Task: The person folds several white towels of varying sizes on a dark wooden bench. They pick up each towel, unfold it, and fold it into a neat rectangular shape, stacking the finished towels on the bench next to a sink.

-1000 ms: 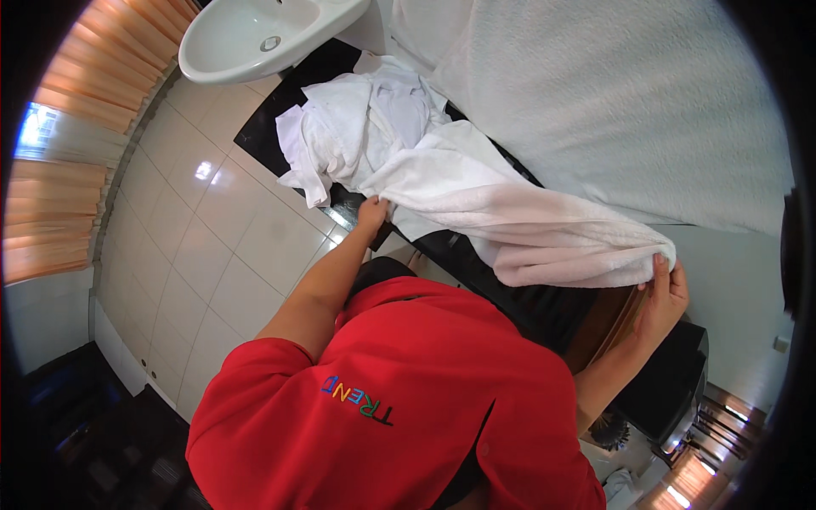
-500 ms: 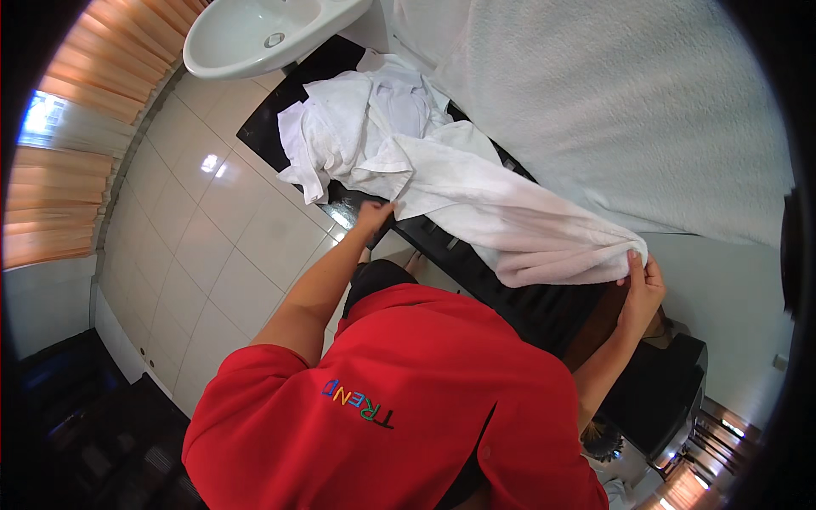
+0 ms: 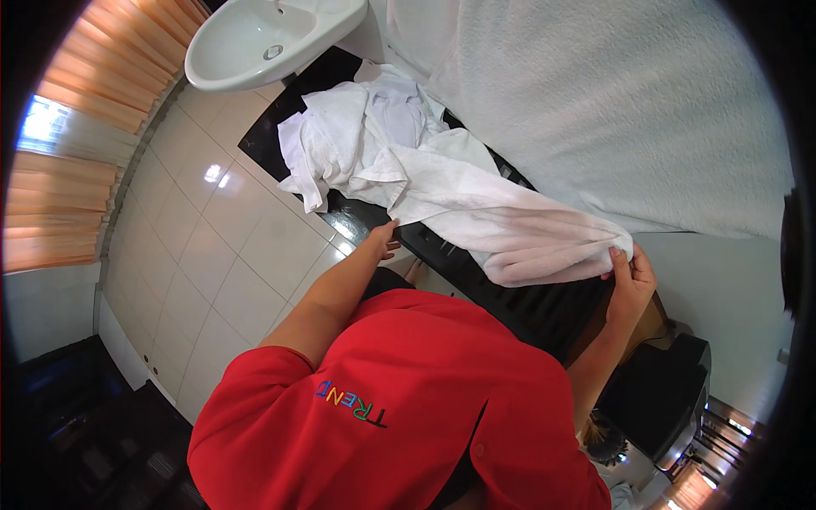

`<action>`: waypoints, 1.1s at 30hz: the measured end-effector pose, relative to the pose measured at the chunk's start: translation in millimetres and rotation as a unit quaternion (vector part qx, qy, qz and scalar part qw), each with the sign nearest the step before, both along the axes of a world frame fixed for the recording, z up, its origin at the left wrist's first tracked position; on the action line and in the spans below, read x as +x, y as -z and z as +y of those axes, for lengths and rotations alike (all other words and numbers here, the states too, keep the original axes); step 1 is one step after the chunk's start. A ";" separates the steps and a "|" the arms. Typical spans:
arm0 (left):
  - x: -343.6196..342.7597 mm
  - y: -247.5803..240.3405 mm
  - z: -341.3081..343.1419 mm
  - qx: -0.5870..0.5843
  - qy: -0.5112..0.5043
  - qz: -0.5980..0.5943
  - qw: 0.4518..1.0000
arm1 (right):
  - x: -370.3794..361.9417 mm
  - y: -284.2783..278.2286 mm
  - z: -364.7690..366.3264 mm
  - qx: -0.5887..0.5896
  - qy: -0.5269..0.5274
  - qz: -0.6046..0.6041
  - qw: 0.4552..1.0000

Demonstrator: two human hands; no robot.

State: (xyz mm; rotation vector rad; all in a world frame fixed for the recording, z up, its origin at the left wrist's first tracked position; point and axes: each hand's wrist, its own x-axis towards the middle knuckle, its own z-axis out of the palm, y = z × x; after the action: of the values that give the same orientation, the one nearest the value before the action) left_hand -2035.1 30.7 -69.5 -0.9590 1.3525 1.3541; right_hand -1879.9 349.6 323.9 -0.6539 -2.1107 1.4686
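A long white towel [image 3: 518, 212] stretches in loose folds across a dark slatted bench. My right hand [image 3: 631, 276] grips its gathered right end, thumb on top and fingers behind the cloth. At the towel's near left corner, my left hand [image 3: 387, 240] pinches the edge between thumb and forefinger while its other fingers hang loosely apart. Beyond that corner, a heap of crumpled white cloths [image 3: 336, 136] covers the bench's far left end, touching the towel.
The black bench [image 3: 348, 219] runs diagonally beside a wall draped with a big white fleecy cloth [image 3: 612, 110]. A white washbasin [image 3: 229, 64] juts out at the far left. Pale floor tiles [image 3: 204, 246] reach toward orange curtains [image 3: 64, 208]. A black boxy object [image 3: 659, 395] stands near right.
My left hand has slid slightly nearer along the towel's edge to its corner, and its lower fingers have loosened. My right hand has shifted a little left, still gripping the towel's end.
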 end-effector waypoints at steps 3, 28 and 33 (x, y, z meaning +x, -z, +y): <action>-2.3 4.8 7.0 -0.041 -0.032 0.045 0.998 | -2.4 -3.1 -4.6 -0.001 -0.016 0.014 1.000; -61.0 -301.0 42.2 0.333 0.111 0.420 0.837 | -76.7 26.6 -68.0 0.210 -0.288 -0.063 0.932; -39.5 -301.1 59.7 0.331 0.229 0.459 0.792 | -87.3 24.9 -77.8 0.071 -0.257 -0.043 0.963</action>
State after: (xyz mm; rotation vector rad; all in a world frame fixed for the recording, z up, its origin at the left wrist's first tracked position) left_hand -2074.7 90.4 231.5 0.5857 1.4422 1.7696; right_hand -1967.2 271.7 299.0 -0.1116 -2.5535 1.5409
